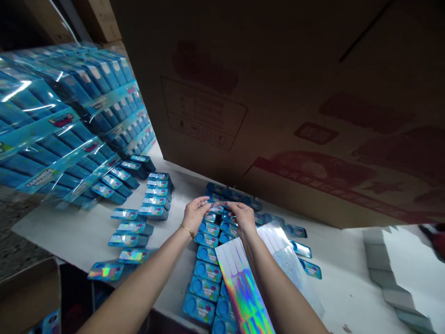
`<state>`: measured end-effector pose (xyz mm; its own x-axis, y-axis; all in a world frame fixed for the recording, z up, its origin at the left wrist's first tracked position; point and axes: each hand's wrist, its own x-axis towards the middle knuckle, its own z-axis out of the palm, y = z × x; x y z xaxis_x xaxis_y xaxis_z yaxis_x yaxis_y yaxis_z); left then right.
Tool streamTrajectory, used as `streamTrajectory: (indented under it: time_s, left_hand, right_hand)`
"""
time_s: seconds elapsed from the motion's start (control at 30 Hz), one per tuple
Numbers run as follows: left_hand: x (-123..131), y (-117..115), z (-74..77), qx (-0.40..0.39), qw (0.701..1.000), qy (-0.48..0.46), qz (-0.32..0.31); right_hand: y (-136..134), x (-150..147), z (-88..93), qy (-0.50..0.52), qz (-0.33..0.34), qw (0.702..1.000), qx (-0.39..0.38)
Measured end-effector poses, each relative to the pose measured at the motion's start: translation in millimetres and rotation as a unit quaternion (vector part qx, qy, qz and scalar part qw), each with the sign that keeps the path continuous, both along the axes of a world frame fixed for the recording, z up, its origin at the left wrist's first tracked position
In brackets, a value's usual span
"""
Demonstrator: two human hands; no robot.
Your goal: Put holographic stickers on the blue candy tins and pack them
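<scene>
My left hand (195, 214) and my right hand (243, 217) pinch the two ends of a thin, shiny sticker strip (219, 204), stretched level between them. Under it stand blue printed boxes (207, 270) in two long rows, each with a round mark on top. A rainbow-shiny sticker sheet (239, 287), white where strips are gone, lies across these boxes beneath my right forearm. To its right is a second sticker sheet (278, 243). Left of my left hand, more blue boxes (153, 200) carry glossy strips over their tops.
A large brown carton (278, 116) rises behind the rows. Plastic-wrapped stacks of blue boxes (62, 130) fill the left of the white table (181, 178). An open carton (31, 287) is at the lower left; folded grey card (385, 273) lies at right.
</scene>
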<state>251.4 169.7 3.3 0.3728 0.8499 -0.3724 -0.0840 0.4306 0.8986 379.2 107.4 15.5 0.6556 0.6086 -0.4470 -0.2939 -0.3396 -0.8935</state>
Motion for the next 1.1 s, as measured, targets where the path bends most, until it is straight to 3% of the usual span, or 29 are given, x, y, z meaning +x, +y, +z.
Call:
streamTrajectory:
  time_s: [0.1,0.23,0.37,0.5,0.7,0.9,1.03,1.1]
  left_hand:
    - [1.4,20.3,-10.3,0.028,0.999,0.018,-0.006]
    - [4.4,58.2,-23.9,0.099,0.992,0.074,-0.006]
    - [13.0,95.5,-37.4,0.165,0.974,0.154,-0.005]
    - [23.9,115.9,-49.0,0.171,0.972,0.162,-0.014]
    - [32.5,123.2,-63.3,0.171,0.969,0.179,-0.026]
    - [37.6,115.0,-81.3,0.195,0.956,0.217,-0.022]
    - [35.3,112.3,-84.9,0.225,0.940,0.257,-0.027]
    - [30.9,112.7,-78.5,0.244,0.930,0.274,-0.032]
  right_hand:
    - [13.4,-3.2,-9.8,-0.051,-0.007,0.999,0.002]
    - [36.7,-3.2,-22.6,-0.206,0.004,0.978,-0.017]
    - [58.7,-2.8,-29.3,-0.347,0.034,0.932,-0.096]
    - [69.9,-2.0,-33.1,-0.443,0.043,0.884,-0.145]
    - [76.8,-0.6,-42.9,-0.486,0.071,0.850,-0.191]
    - [71.2,4.1,-44.8,-0.530,0.098,0.811,-0.229]
    - [63.4,4.7,-42.7,-0.609,0.219,0.741,-0.179]
    - [59.4,7.6,-40.4,-0.616,0.256,0.732,-0.140]
